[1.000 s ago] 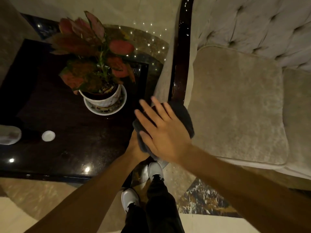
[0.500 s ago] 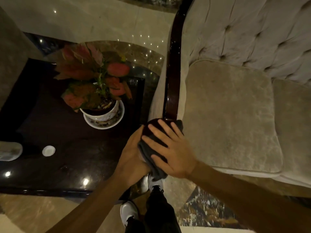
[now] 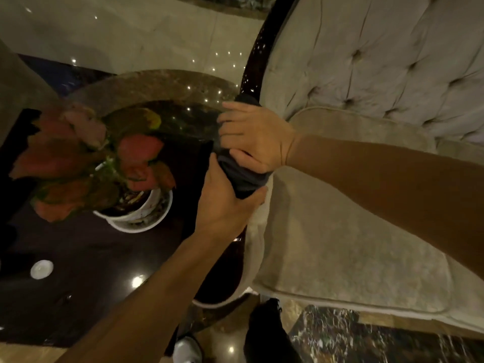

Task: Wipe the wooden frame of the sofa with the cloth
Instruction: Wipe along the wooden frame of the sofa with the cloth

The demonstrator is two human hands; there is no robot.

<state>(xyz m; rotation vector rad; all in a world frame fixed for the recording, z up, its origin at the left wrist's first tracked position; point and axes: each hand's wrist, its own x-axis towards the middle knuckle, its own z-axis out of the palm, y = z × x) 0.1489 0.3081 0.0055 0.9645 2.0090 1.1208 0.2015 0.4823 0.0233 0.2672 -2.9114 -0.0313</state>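
Right hand (image 3: 255,137) and left hand (image 3: 222,205), both curled around dark cloth (image 3: 242,176) on the wooden frame (image 3: 252,61).

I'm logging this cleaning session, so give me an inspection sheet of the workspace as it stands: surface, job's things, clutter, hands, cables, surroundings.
Surface: wooden frame, dark and glossy, runs along the sofa's side next to the seat cushion.
Job's things: dark cloth, wrapped over the frame.
Clutter: potted plant in a white pot and a small white round object, both on the side table.
Hands: right hand grips the cloth's upper part on the frame; left hand grips its lower end.
Cables: nothing seen.
Surroundings: tufted beige sofa back, pale polished floor.
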